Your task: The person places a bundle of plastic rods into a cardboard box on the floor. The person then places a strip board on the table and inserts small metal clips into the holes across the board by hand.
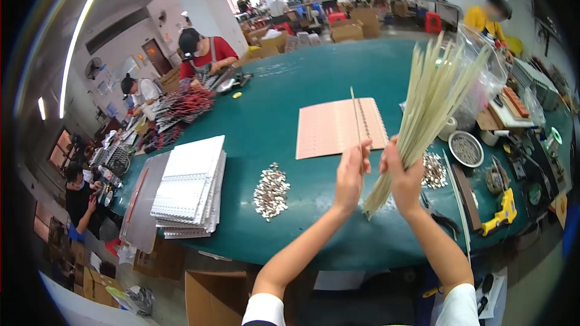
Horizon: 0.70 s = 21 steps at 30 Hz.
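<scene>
At the near side of the green worktop point(260, 121), both hands are filled. By the left hand point(349, 181), one thin strip point(354, 105) is held upright in a narrow grip. By the right hand point(403, 178), a bunch of pale strips point(426, 108) is held in a wider grip, with its long ends spread toward one o'clock and its other ends poked out below the hand. The two hands are held near each other.

Only one strip can be seen apart from the bunch, so it seems that just this one is being dealt with and lots are left. How many have been done cannot be told.

At eleven o'clock from the hands, a pink sheet point(323, 130) is laid flat. The thin strip is seen in front of it, but whether they are touching cannot be told. At nine o'clock, a pile of metal bits point(272, 192) is set out, and farther that way a stack of white sheets point(187, 175) is placed. At three o'clock, a second pile point(434, 171) of metal bits is partly hidden. Just past it, more small bits are held in a bowl point(468, 165). Plenty of bits seem to be left for use.

Toward four o'clock, a yellow glue gun point(504, 210) and some pliers point(444, 222) are laid down, and neither is being held.
</scene>
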Motion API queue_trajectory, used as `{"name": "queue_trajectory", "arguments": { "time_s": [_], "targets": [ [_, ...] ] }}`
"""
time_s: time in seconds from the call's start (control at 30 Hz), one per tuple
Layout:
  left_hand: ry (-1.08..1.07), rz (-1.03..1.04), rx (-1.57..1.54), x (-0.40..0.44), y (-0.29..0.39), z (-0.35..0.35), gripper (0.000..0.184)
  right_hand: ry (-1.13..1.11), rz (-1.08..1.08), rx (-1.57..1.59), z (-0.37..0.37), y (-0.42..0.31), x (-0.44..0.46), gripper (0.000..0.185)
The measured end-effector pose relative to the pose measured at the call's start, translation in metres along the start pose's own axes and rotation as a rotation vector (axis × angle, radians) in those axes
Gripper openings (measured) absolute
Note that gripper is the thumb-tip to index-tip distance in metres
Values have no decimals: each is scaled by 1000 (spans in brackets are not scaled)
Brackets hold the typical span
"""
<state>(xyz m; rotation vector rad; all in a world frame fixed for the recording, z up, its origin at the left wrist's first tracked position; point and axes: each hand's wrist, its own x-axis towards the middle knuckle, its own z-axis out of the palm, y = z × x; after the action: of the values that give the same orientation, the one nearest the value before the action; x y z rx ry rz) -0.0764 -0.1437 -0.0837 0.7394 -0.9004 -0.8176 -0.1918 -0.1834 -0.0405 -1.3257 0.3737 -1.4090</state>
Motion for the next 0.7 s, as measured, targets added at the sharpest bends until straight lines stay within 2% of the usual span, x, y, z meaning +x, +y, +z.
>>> {"name": "queue_trajectory", "arguments": {
  "time_s": [0.07, 0.13, 0.17, 0.2, 0.23, 0.27, 0.3, 0.33, 0.4, 0.5, 0.53, 0.57, 0.6, 0.7],
  "targets": [
    [-30, 113, 114, -16, -8, -12, 52, -35, 21, -24, 9, 29, -20, 21],
    [-51, 198, 356, -27, -12, -9, 59, -62, -173, -375, 6, 45, -38, 26],
    [-63, 223, 493, -31, -7, -8, 63, -71, -179, -374, 4, 47, -42, 26],
    [-56, 365, 555, -32, -4, -3, 57, -128, -164, -430, 4, 47, -46, 29],
    [-52, 366, 555, -33, 0, 1, 57, -184, -147, -488, 2, 48, -49, 32],
    [-41, 249, 509, -31, 3, 6, 54, -280, -44, -529, -3, 51, -46, 39],
    [-26, 127, 461, -32, 9, 12, 52, -285, -45, -531, -1, 48, -47, 39],
    [28, 118, 446, -31, 11, 14, 42, -349, -132, -637, 0, 41, -45, 43],
    [44, 119, 363, -29, 9, 10, 35, -474, -296, -847, 1, 27, -46, 52],
    [81, 126, 210, -23, 8, 0, 21, -501, -316, -949, -7, 15, -53, 63],
    [97, 125, 131, -20, 8, 1, 14, -571, -330, -987, -11, -5, -50, 64],
    [125, 159, 175, -17, 12, 2, 15, -635, -326, -1034, -17, -25, -40, 65],
    [149, 182, 216, -14, 18, 1, 16, -614, -261, -1042, -35, -31, -33, 55],
    [54, 160, 295, -11, 32, 4, 15, -258, -136, -1054, -89, -54, -5, 24]
  ]
}}
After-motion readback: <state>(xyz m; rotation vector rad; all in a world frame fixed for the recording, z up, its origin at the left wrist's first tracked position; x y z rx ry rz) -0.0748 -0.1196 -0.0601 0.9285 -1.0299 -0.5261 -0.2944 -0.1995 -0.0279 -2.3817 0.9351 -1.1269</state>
